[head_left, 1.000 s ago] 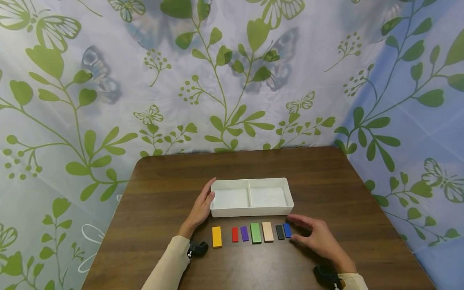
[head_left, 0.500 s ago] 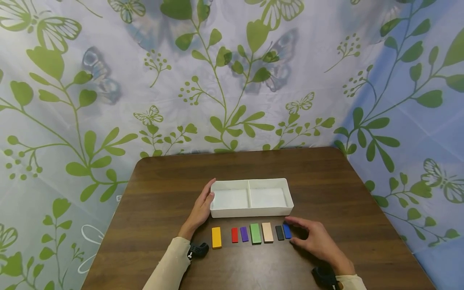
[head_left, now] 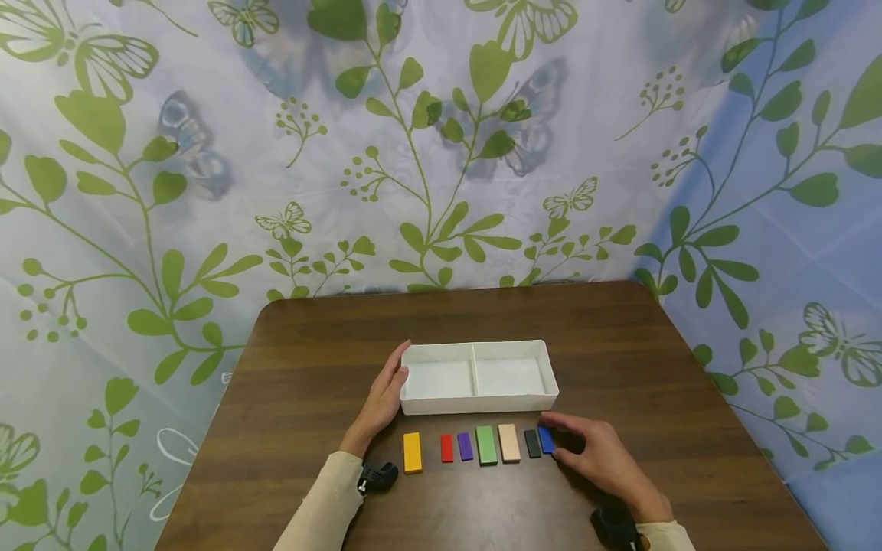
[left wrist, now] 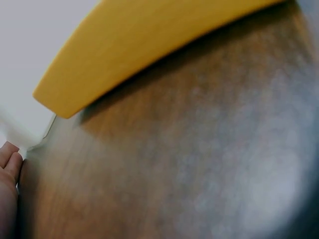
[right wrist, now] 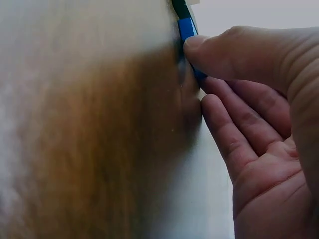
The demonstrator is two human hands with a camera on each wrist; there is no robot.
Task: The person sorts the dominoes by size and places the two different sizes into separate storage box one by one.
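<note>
My left hand (head_left: pixel 377 398) lies along the left end of a white tray (head_left: pixel 448 404), fingers extended against its outer wall and the thumb close to the rim. A divider splits the tray into two compartments. In front of it, flat blocks form a row. My right hand (head_left: pixel 606 455) is at the row's right end, thumb and index finger at the two ends of the small blue block (head_left: pixel 546 439). The right wrist view shows the thumb (right wrist: pixel 197 42) against this block. Beside it lie a black block (head_left: pixel 532 443) and a beige block (head_left: pixel 509 442).
Further left in the row are a green block (head_left: pixel 486 445), a purple block (head_left: pixel 465 446), a red block (head_left: pixel 446 448) and a yellow block (head_left: pixel 412 453). All stand on a brown wooden table (head_left: pixel 331 321). A leaf-patterned cloth (head_left: pixel 441 153) hangs behind the table.
My right hand has moved slightly left, bringing its thumb and index finger in to the blue block. The left hand stays at the tray.
</note>
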